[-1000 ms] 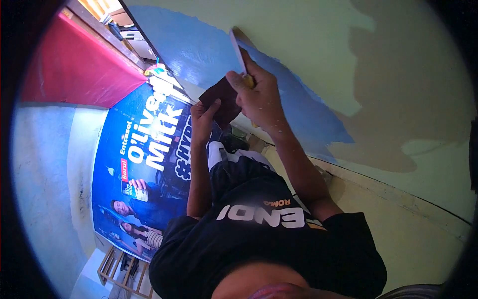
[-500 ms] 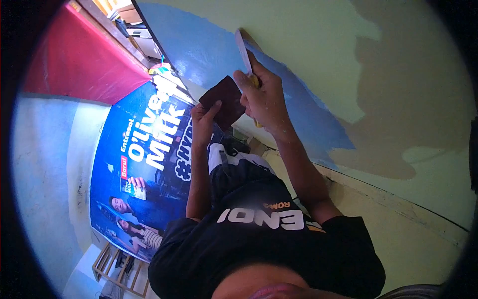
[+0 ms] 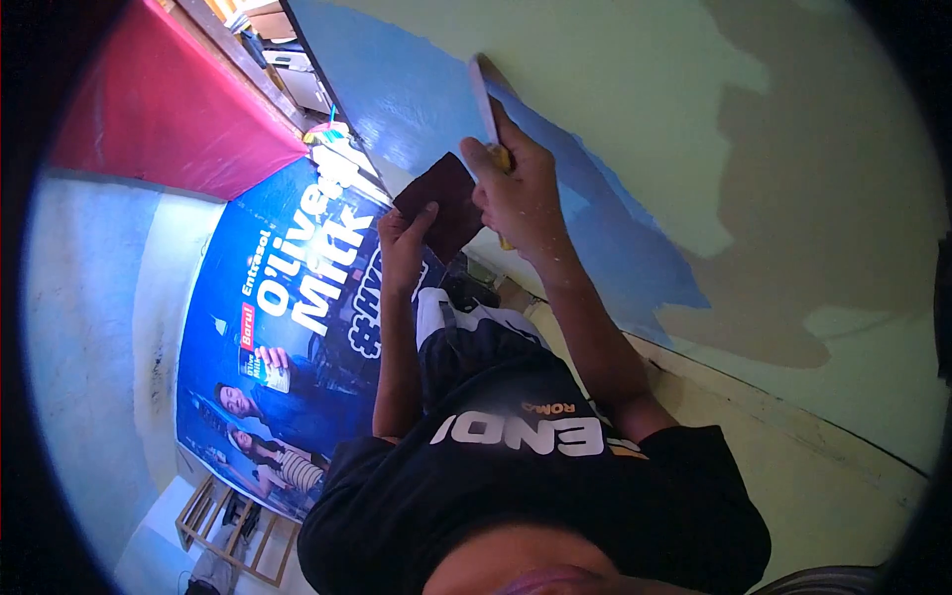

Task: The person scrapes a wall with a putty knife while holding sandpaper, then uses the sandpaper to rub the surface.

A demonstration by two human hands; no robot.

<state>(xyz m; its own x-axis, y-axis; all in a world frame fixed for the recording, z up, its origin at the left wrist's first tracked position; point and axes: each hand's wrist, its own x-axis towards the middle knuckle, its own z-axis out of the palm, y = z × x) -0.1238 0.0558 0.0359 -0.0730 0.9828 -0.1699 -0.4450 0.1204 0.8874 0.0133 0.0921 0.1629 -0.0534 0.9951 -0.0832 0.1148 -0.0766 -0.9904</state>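
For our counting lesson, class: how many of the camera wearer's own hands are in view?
2: the left hand, holding a dark sheet, and the right hand, holding a flat tool with some yellow on it. Both are in plain sight.

The right hand (image 3: pixel 524 203) covers most of what seems a yellow handle (image 3: pixel 505 159).

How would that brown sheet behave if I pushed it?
The sheet looks thin, so it is probably light and would likely bend. It lies nearly flat beyond the left hand, suggesting some stiffness. Its surface looks dull, so it is probably not slippery.
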